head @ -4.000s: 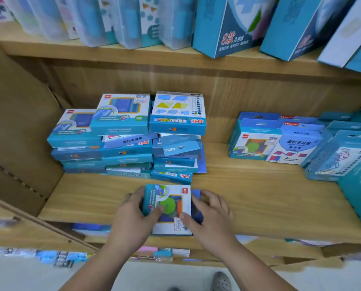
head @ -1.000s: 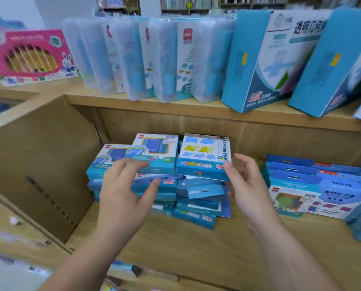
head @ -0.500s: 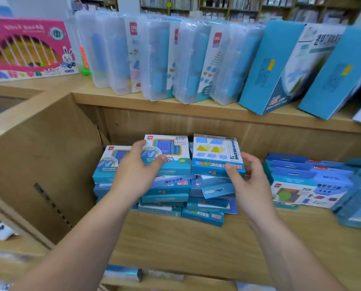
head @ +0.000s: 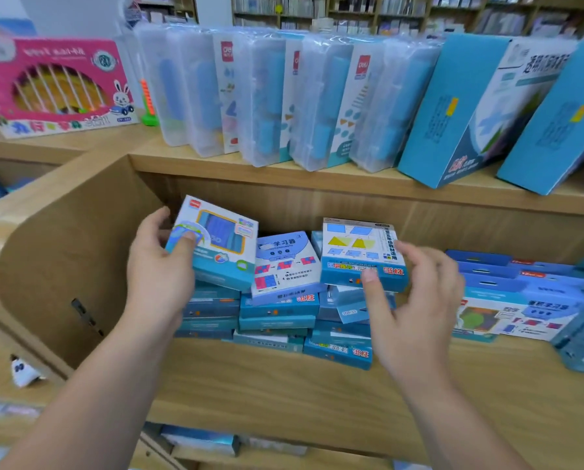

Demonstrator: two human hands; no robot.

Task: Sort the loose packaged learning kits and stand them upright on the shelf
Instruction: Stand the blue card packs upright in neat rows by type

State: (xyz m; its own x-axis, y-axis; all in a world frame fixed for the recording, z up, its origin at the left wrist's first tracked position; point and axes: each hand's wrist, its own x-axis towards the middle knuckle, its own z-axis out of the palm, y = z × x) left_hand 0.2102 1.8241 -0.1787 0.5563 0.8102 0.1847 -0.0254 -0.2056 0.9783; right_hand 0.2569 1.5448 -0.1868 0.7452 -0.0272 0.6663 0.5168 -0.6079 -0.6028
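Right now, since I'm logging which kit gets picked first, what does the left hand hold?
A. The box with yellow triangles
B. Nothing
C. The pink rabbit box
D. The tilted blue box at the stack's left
D: the left hand grips the tilted blue box, with the thumb on its front and the fingers round its left edge, above the stack of flat boxes.

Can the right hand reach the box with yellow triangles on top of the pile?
Probably yes. The right hand is open just before the box with yellow triangles, thumb at its front edge; nothing lies on it or between.
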